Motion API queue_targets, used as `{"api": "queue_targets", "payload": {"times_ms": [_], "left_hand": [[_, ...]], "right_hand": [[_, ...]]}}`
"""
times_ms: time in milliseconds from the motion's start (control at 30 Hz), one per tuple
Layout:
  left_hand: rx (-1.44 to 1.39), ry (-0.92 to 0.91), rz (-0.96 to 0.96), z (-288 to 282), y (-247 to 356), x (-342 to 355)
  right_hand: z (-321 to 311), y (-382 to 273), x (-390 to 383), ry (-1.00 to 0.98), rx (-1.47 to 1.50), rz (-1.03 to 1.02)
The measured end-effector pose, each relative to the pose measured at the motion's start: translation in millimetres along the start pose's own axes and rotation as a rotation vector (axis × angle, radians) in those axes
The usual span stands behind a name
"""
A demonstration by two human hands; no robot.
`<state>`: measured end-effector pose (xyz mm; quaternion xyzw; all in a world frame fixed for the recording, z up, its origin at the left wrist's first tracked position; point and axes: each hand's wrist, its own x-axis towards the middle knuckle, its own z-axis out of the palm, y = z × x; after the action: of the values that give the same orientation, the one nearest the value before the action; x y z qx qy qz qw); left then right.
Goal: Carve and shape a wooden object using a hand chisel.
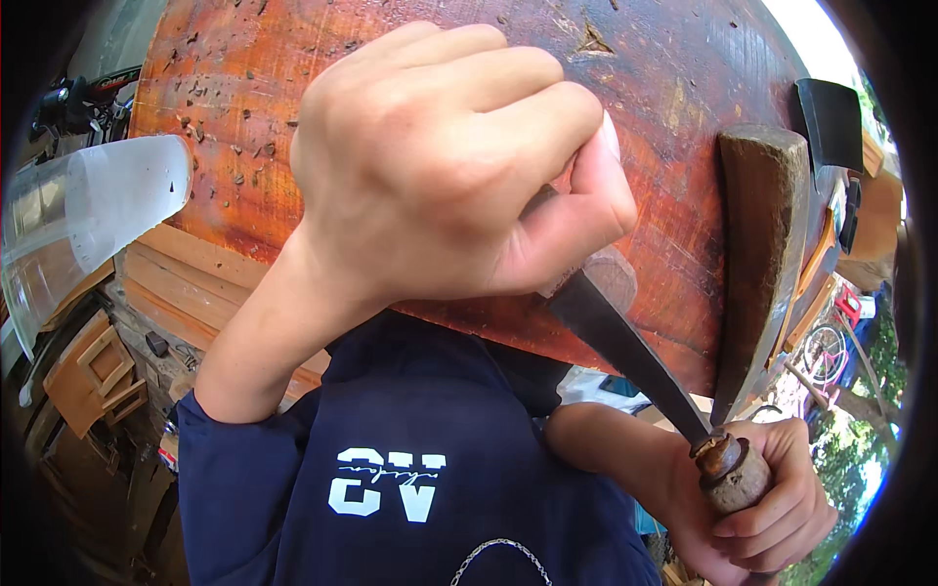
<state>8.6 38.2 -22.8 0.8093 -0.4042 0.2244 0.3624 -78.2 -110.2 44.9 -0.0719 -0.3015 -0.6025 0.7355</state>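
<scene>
My left hand [440, 166] is closed in a fist over the reddish-brown wooden tabletop [674, 88], thumb folded against the index finger. A dark bit shows between them, but what the fist grips is hidden. In my right hand [767, 527], at the lower right, is the rounded wooden handle of a chisel [630, 347]. Its dark, flat blade slants up and left, and its far end disappears under my left hand. Just behind the blade, the round end of a pale wooden piece [613, 280] peeks out; whether the fist holds it, I cannot tell.
A thick, curved wooden block [762, 234] lies along the table's right side, near a black object [831, 122]. A clear plastic container [93, 220] is at the left edge. Small dark chips [239, 151] litter the tabletop. Cut wooden pieces [98, 366] lie below at left.
</scene>
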Motion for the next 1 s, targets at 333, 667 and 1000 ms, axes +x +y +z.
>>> {"api": "queue_targets", "payload": {"times_ms": [333, 667, 1000], "left_hand": [[0.041, -0.022, 0.032, 0, -2, 3], [0.005, 0.057, 0.029, 5, -2, -1], [0.000, 0.056, 0.036, 11, -1, -1]], "right_hand": [[3, -18, 13, -0.115, -0.129, 0.219], [-4, -19, 25, -0.141, -0.174, 0.584], [-8, -40, 29, -0.130, -0.288, 0.514]]}}
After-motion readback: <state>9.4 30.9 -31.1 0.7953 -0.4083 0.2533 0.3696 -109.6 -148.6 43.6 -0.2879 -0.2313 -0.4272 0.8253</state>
